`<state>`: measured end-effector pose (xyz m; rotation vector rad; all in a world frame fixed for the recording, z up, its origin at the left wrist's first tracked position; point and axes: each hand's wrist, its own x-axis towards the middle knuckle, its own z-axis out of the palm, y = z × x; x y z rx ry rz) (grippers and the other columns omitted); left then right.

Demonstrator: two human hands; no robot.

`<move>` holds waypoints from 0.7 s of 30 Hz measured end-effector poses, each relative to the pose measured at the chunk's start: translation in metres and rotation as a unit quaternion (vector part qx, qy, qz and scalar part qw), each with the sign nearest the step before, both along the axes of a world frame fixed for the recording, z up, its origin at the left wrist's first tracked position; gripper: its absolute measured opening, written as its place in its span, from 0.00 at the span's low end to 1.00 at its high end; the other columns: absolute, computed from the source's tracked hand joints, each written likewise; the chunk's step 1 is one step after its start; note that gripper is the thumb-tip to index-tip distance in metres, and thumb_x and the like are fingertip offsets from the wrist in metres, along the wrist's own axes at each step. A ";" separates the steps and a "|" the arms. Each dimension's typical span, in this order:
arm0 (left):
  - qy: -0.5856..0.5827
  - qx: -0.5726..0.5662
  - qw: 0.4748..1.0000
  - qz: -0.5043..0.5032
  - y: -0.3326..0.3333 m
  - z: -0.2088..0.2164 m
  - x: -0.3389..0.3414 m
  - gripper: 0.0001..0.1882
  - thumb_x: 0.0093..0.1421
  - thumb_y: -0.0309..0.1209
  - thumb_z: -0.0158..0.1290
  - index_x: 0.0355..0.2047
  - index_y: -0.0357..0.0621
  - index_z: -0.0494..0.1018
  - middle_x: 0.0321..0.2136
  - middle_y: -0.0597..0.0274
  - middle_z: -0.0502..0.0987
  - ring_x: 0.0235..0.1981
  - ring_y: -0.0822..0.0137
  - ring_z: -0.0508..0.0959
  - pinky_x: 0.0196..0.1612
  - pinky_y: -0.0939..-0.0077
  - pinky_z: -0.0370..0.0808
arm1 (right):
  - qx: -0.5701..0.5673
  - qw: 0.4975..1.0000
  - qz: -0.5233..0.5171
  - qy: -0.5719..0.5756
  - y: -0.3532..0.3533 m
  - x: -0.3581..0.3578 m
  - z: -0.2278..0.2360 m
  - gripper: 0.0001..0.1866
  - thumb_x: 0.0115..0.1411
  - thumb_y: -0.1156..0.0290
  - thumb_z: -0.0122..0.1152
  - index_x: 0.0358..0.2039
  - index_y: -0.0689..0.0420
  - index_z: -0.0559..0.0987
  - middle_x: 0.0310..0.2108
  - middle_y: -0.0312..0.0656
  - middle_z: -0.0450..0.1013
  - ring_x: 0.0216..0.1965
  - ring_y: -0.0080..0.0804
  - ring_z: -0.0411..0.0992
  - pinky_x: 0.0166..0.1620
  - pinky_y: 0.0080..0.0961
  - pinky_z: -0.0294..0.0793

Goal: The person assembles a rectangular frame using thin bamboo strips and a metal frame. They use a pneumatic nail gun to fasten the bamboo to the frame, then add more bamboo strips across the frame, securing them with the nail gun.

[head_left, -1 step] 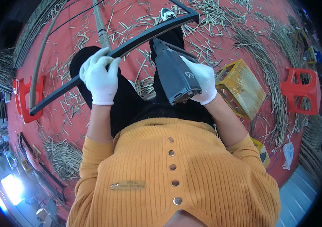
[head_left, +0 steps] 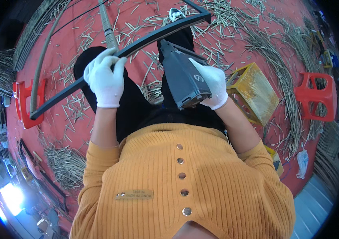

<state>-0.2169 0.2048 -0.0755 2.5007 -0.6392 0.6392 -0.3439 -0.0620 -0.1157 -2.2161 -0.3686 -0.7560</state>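
Note:
My left hand (head_left: 106, 77), in a white glove, is closed around a long dark bar of a frame (head_left: 157, 37). The bar slants up from lower left to a bent corner at upper right, across my knees. A wrapped pole (head_left: 107, 30) meets it from the far side near my fingers. My right hand (head_left: 214, 85), also gloved, grips a dark grey wedge-shaped staple gun (head_left: 183, 73). That tool rests over my right thigh, its narrow end close beneath the bar. Most of its handle is hidden by my right hand.
A worn yellow crate (head_left: 257, 93) stands right of my right hand, with a red plastic stool (head_left: 317, 95) beyond it. Another red stool (head_left: 26, 99) is at left, partly behind the frame. Cut strips (head_left: 63, 165) litter the red floor, and long bundles (head_left: 273, 51) lie at right.
My left hand and the bar have shifted very slightly. Both grips are unchanged, and the staple gun is almost still.

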 end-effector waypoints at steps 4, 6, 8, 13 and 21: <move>0.018 -0.043 0.999 -0.016 -0.010 -0.003 0.011 0.11 0.52 0.38 0.64 0.19 0.48 0.78 0.37 0.72 0.82 0.37 0.64 0.79 0.46 0.65 0.66 | -0.038 0.999 -0.001 -0.002 0.004 0.000 0.007 0.38 0.42 0.58 0.73 0.55 0.57 0.76 0.22 0.46 0.74 0.23 0.45 0.76 0.27 0.33 0.74; -0.005 -0.019 1.000 0.001 -0.017 -0.004 0.010 0.12 0.51 0.39 0.65 0.18 0.49 0.78 0.35 0.70 0.81 0.37 0.62 0.79 0.45 0.63 0.66 | -0.040 0.999 -0.002 0.006 0.005 -0.001 0.009 0.38 0.42 0.57 0.73 0.55 0.57 0.76 0.22 0.46 0.75 0.24 0.45 0.76 0.27 0.33 0.74; -0.031 -0.002 0.999 0.018 -0.022 -0.005 0.007 0.12 0.50 0.40 0.66 0.18 0.49 0.78 0.35 0.69 0.80 0.37 0.61 0.78 0.45 0.62 0.66 | -0.045 0.999 -0.008 -0.009 0.006 0.000 0.010 0.38 0.41 0.57 0.74 0.55 0.55 0.76 0.24 0.46 0.75 0.25 0.45 0.76 0.29 0.33 0.74; -0.033 0.038 0.996 0.067 -0.027 -0.007 0.002 0.13 0.50 0.42 0.66 0.20 0.49 0.78 0.34 0.65 0.77 0.36 0.58 0.77 0.46 0.60 0.66 | -0.054 0.998 -0.015 0.000 0.011 0.002 0.014 0.37 0.40 0.57 0.75 0.54 0.52 0.76 0.25 0.45 0.76 0.27 0.45 0.77 0.30 0.33 0.75; -0.036 0.057 0.995 0.074 -0.027 -0.005 0.001 0.12 0.50 0.41 0.65 0.21 0.48 0.79 0.35 0.64 0.77 0.36 0.58 0.77 0.46 0.59 0.66 | -0.082 0.996 -0.014 0.021 0.016 0.009 0.019 0.37 0.41 0.56 0.75 0.53 0.51 0.75 0.26 0.45 0.76 0.27 0.44 0.77 0.30 0.34 0.75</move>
